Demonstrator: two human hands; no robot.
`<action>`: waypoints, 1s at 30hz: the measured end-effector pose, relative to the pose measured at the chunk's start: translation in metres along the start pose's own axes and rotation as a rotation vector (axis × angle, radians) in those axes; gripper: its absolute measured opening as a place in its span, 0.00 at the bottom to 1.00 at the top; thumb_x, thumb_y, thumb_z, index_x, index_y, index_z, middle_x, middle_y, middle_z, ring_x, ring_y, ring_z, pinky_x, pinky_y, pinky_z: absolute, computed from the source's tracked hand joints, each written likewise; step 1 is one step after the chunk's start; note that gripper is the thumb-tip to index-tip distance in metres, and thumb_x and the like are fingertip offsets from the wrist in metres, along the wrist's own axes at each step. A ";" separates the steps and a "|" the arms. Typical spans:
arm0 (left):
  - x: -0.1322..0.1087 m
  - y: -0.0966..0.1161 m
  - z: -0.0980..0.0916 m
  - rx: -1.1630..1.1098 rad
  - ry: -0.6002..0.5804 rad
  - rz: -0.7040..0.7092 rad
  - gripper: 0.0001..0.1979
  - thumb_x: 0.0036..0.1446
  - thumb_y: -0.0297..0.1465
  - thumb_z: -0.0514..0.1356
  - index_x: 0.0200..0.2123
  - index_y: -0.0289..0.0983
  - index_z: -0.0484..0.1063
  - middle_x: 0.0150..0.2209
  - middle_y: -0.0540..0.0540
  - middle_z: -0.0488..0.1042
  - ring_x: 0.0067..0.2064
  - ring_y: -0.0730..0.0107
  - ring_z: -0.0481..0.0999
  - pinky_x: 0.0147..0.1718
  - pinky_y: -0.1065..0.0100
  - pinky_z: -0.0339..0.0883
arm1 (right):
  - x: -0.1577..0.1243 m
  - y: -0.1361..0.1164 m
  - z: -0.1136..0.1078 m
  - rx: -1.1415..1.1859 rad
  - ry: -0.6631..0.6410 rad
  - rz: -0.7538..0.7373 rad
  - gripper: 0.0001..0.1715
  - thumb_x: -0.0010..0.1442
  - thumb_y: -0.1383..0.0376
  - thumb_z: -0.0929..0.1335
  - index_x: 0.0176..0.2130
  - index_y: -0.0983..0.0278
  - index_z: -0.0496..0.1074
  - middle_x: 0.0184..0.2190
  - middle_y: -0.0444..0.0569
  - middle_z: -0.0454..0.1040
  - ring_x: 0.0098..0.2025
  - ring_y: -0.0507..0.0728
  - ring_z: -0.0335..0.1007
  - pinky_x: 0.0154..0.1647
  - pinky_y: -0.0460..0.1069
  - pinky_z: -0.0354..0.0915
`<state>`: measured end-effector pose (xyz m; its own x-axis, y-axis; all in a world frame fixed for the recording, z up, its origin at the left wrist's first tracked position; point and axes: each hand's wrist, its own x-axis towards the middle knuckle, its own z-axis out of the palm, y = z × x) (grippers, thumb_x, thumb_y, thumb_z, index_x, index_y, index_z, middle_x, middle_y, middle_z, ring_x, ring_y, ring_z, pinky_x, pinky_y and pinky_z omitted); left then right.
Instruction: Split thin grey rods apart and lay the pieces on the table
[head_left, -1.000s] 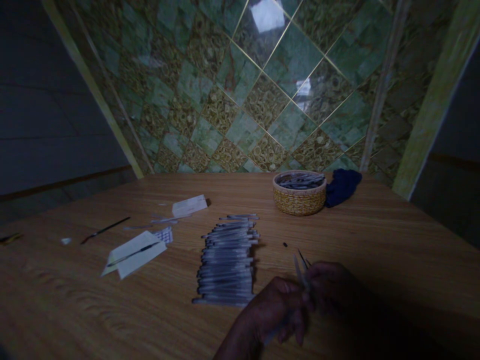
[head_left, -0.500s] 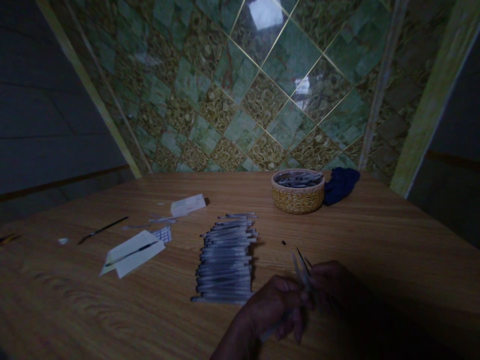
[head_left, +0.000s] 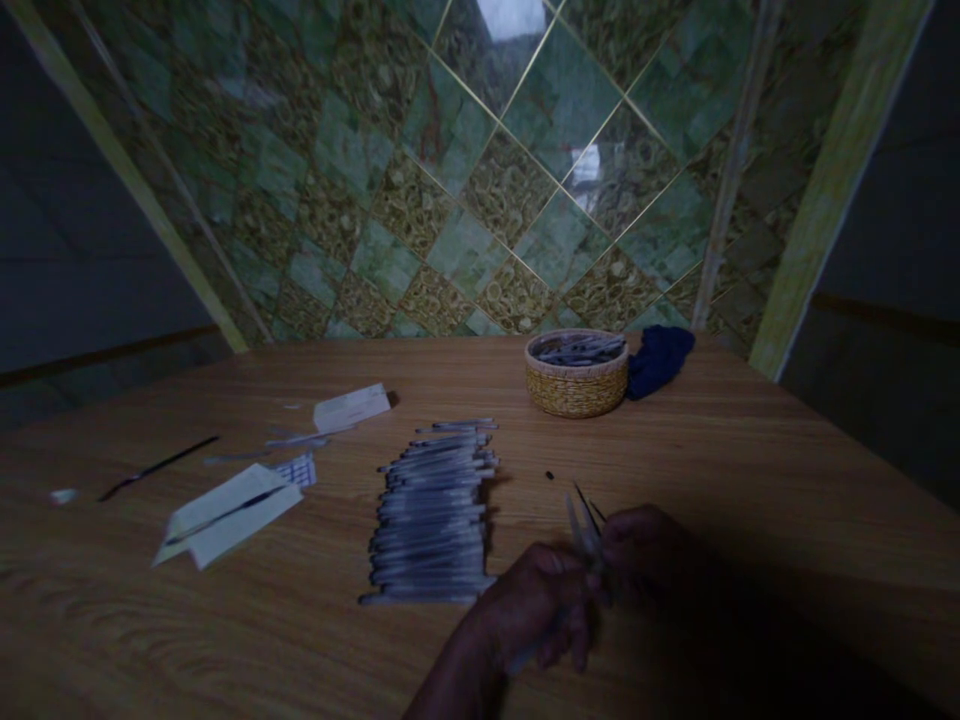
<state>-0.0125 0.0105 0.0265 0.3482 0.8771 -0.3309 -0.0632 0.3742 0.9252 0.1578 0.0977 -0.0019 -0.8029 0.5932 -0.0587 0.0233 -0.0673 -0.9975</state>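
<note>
Both hands are close together at the right front of the table, in dim light. My left hand (head_left: 536, 598) is closed around a pale slender tool (head_left: 576, 522) whose narrow points stick up; its exact kind is unclear. A pale end also shows below the left fingers. My right hand (head_left: 646, 535), mostly in shadow, is closed beside it, with thin dark sticks (head_left: 582, 497) poking out near its fingertips. Which fingers pinch which piece is hard to see. Just left of the hands lies a stacked row of pen-like translucent sticks (head_left: 431, 540) with dark ends.
A woven basket (head_left: 576, 390) full of similar sticks stands behind, against a dark blue cloth (head_left: 661, 358). A small black bit (head_left: 550, 475) lies near the hands. Leftward are folded paper (head_left: 240, 525), a white box (head_left: 352, 407), a dark thin stick (head_left: 161, 467) and a white scrap (head_left: 64, 495).
The view has turned slightly to the right, so everything sits further left in the picture. Both hands keep nearly the same pose around the slender pieces.
</note>
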 end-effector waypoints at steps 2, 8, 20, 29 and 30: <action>0.001 -0.001 0.001 0.002 -0.002 -0.006 0.19 0.49 0.40 0.58 0.30 0.27 0.74 0.13 0.48 0.71 0.07 0.80 0.57 0.05 0.78 0.47 | -0.001 0.000 -0.002 0.020 -0.026 0.015 0.18 0.49 0.53 0.68 0.25 0.66 0.69 0.17 0.45 0.71 0.14 0.49 0.61 0.14 0.44 0.54; 0.002 0.002 0.002 0.012 0.014 -0.048 0.18 0.49 0.42 0.59 0.30 0.29 0.72 0.12 0.48 0.71 0.07 0.81 0.56 0.05 0.79 0.45 | -0.002 -0.007 -0.009 0.060 -0.025 0.049 0.14 0.45 0.58 0.71 0.28 0.66 0.68 0.17 0.44 0.72 0.15 0.51 0.65 0.15 0.44 0.59; 0.008 0.005 0.010 0.124 0.029 -0.060 0.17 0.51 0.42 0.58 0.29 0.31 0.70 0.13 0.50 0.70 0.08 0.83 0.54 0.08 0.79 0.44 | -0.007 -0.023 -0.023 -0.026 -0.048 0.012 0.07 0.47 0.68 0.69 0.31 0.68 0.71 0.20 0.43 0.74 0.19 0.50 0.68 0.18 0.42 0.61; 0.010 0.008 0.019 0.157 0.038 -0.053 0.14 0.51 0.40 0.58 0.27 0.33 0.68 0.12 0.52 0.69 0.08 0.84 0.55 0.09 0.78 0.41 | -0.015 -0.038 -0.029 -0.124 -0.089 0.044 0.10 0.47 0.65 0.69 0.32 0.68 0.71 0.20 0.42 0.73 0.19 0.49 0.68 0.19 0.42 0.61; 0.010 0.008 0.020 0.161 0.039 -0.053 0.14 0.51 0.40 0.58 0.26 0.33 0.68 0.12 0.52 0.69 0.08 0.84 0.54 0.09 0.78 0.41 | -0.015 -0.039 -0.029 -0.139 -0.096 0.047 0.09 0.47 0.66 0.69 0.32 0.68 0.71 0.20 0.42 0.73 0.19 0.49 0.67 0.18 0.41 0.61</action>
<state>0.0090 0.0165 0.0341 0.3101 0.8694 -0.3846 0.1061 0.3703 0.9228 0.1866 0.1146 0.0366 -0.8523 0.5118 -0.1084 0.1392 0.0221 -0.9900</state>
